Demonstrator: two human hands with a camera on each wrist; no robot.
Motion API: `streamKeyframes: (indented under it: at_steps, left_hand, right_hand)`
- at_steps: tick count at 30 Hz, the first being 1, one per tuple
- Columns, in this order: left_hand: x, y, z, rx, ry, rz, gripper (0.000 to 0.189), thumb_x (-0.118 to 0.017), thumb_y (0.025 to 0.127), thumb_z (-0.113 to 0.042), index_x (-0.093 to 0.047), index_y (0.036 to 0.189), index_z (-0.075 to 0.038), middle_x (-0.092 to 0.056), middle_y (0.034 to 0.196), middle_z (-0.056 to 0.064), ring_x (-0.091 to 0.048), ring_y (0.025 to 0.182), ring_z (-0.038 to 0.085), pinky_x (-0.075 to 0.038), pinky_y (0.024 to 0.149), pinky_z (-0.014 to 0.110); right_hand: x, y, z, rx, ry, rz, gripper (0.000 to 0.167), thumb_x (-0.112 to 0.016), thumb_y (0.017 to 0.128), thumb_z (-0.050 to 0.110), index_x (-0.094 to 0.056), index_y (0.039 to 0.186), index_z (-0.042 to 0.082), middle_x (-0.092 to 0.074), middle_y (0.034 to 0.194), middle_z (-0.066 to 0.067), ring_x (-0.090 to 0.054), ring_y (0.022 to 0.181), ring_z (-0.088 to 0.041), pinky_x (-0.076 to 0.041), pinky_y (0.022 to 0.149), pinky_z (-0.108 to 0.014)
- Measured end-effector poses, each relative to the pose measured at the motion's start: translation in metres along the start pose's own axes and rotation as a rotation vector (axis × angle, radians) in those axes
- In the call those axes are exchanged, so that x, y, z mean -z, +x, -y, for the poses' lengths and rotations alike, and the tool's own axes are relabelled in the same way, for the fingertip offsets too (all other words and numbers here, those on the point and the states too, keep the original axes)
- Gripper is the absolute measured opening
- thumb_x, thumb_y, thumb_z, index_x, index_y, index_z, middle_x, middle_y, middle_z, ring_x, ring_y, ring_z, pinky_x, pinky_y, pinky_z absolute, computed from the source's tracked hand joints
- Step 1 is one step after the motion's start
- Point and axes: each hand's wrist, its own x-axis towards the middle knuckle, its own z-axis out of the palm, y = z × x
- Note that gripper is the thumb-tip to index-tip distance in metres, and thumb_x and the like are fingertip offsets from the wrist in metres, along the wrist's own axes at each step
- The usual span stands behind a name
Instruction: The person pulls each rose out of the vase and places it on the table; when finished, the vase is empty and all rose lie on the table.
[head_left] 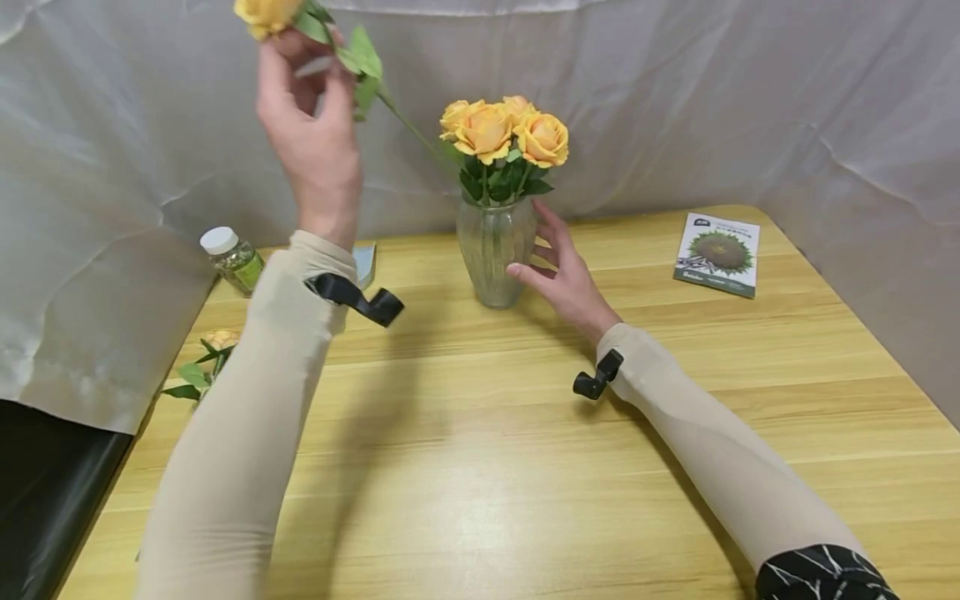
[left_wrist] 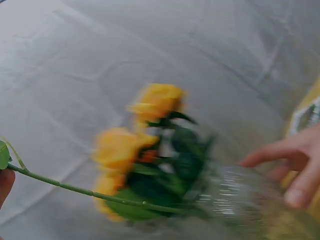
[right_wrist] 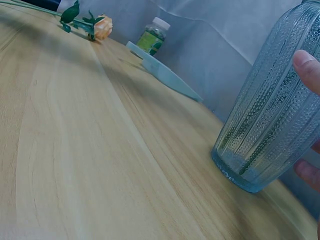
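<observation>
The left hand (head_left: 313, 142) pinches a yellow rose (head_left: 267, 12) near its bloom, the stem (head_left: 409, 126) slanting down toward the glass vase (head_left: 486, 248) on the bench (head_left: 465, 467). The right hand (head_left: 561, 277), thumb and fingers apart, loosely grips the vase's side.

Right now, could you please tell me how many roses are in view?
6: a rose in the left hand, four in the vase (left, middle, back, right), and another on the table. More may be hidden in the bunch or behind the left sleeve.
</observation>
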Motion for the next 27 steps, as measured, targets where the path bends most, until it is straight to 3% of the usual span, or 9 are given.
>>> streamKeyframes:
  at_steps: [3,6,9,11,16,19,24,27]
  left_hand:
    - [0.010,0.015,-0.011,-0.053,-0.073,-0.047,0.019,-0.066,0.095,0.012,-0.067,0.101,-0.006,-0.068,0.103,0.007,-0.069,0.091,0.023,-0.058,0.083,0.031]
    - [0.025,0.029,-0.015,-0.131,-0.110,-0.050,0.019,-0.069,0.094,0.011,-0.067,0.099,-0.007,-0.068,0.102,0.009,-0.068,0.092,0.027,-0.056,0.083,0.031]
    - [0.042,0.037,-0.018,-0.206,-0.072,-0.021,0.018,-0.067,0.095,0.011,-0.068,0.099,-0.007,-0.069,0.102,0.009,-0.068,0.094,0.028,-0.056,0.081,0.032]
    - [0.053,0.036,-0.020,-0.205,-0.005,-0.001,0.019,-0.065,0.096,0.010,-0.070,0.101,-0.008,-0.069,0.104,0.008,-0.068,0.091,0.026,-0.057,0.079,0.030]
    - [0.078,0.024,-0.027,-0.063,0.095,0.041,0.021,-0.063,0.096,0.011,-0.072,0.104,-0.006,-0.070,0.108,0.010,-0.068,0.080,0.022,-0.061,0.072,0.025]
    - [0.096,0.016,-0.026,0.020,0.123,0.079,0.022,-0.063,0.095,0.013,-0.071,0.107,-0.004,-0.071,0.111,0.011,-0.070,0.083,0.022,-0.062,0.072,0.024]
    - [0.132,0.003,-0.013,0.138,0.180,0.201,0.026,-0.064,0.096,0.013,-0.072,0.112,-0.005,-0.073,0.114,0.010,-0.072,0.088,0.020,-0.062,0.070,0.020]
    - [0.153,-0.008,-0.007,0.219,0.227,0.293,0.024,-0.069,0.098,0.010,-0.072,0.115,-0.006,-0.074,0.119,0.007,-0.074,0.098,0.019,-0.063,0.078,0.018]
  right_hand:
    - [0.000,0.000,-0.001,-0.005,-0.001,-0.005,0.093,-0.078,0.103,0.020,-0.021,0.171,0.046,-0.041,0.171,-0.011,-0.051,0.152,-0.037,-0.047,0.123,-0.058]
    - [0.000,-0.001,-0.002,-0.009,-0.004,-0.007,0.093,-0.078,0.103,0.019,-0.020,0.172,0.045,-0.041,0.171,-0.011,-0.050,0.152,-0.037,-0.046,0.124,-0.058]
    - [0.001,0.000,-0.002,-0.008,-0.004,-0.007,0.093,-0.078,0.103,0.019,-0.020,0.172,0.044,-0.041,0.171,-0.011,-0.051,0.152,-0.037,-0.046,0.124,-0.058]
    - [0.001,-0.001,-0.002,-0.006,-0.002,-0.008,0.093,-0.077,0.103,0.019,-0.020,0.172,0.044,-0.041,0.171,-0.011,-0.050,0.152,-0.037,-0.046,0.124,-0.058]
    - [0.003,-0.001,-0.002,-0.001,-0.005,-0.007,0.093,-0.077,0.103,0.018,-0.019,0.172,0.045,-0.040,0.172,-0.011,-0.050,0.153,-0.038,-0.046,0.124,-0.060]
    - [0.003,0.000,-0.003,0.000,-0.007,-0.007,0.093,-0.077,0.104,0.019,-0.019,0.172,0.045,-0.040,0.171,-0.011,-0.050,0.152,-0.038,-0.046,0.123,-0.059]
    - [0.003,-0.001,-0.003,-0.002,-0.010,-0.008,0.093,-0.077,0.104,0.018,-0.019,0.172,0.044,-0.041,0.171,-0.012,-0.051,0.152,-0.038,-0.047,0.123,-0.059]
    - [0.003,0.000,-0.003,-0.004,-0.011,-0.005,0.093,-0.076,0.104,0.018,-0.018,0.172,0.044,-0.040,0.171,-0.012,-0.050,0.152,-0.038,-0.047,0.124,-0.059]
